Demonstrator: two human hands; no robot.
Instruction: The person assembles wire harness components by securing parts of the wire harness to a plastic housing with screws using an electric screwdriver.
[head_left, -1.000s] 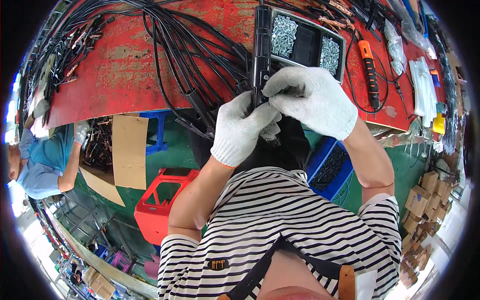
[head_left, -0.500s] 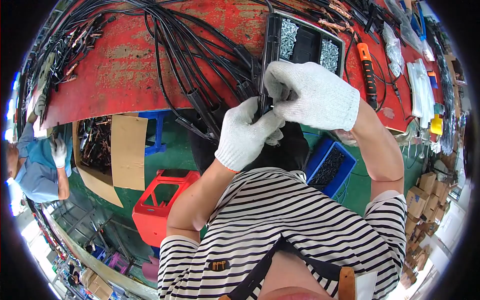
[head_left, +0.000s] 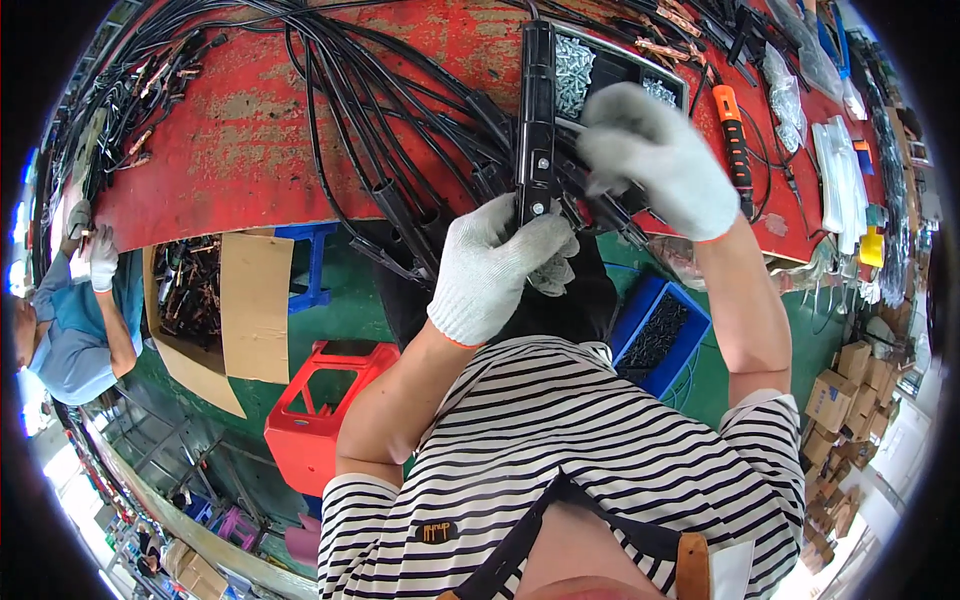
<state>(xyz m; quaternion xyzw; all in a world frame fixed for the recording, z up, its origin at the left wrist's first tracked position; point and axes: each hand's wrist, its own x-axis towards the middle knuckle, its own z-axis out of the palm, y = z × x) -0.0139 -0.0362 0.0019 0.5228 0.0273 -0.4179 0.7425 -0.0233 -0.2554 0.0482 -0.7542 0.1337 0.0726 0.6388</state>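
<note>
In my gloved left hand (head_left: 492,262) is the lower end of a long black plastic handle (head_left: 537,100), pinched between thumb and fingers. A cable runs out of the handle's far end. Two silvery screws (head_left: 541,163) show on its face, the nearer one just above my left thumb. My gloved right hand (head_left: 660,160) is off the handle, to its right, smeared by motion with its fingers partly curled. Whether it holds anything cannot be made out. Beyond it stands a tray (head_left: 612,72) of loose screws, partly hidden by this hand.
Black cables (head_left: 370,110) fan across the worn red table (head_left: 250,140). An orange-and-black screwdriver (head_left: 733,140) lies at right. Below are a blue bin (head_left: 690,318) of small black parts, a red stool (head_left: 300,440) and a cardboard box (head_left: 255,300). A co-worker (head_left: 85,340) is at far left.
My right hand has left the handle and moved up and right toward the screw tray, baring the screws on the handle. My left hand keeps its hold. The co-worker's gloved hand has risen to the table edge.
</note>
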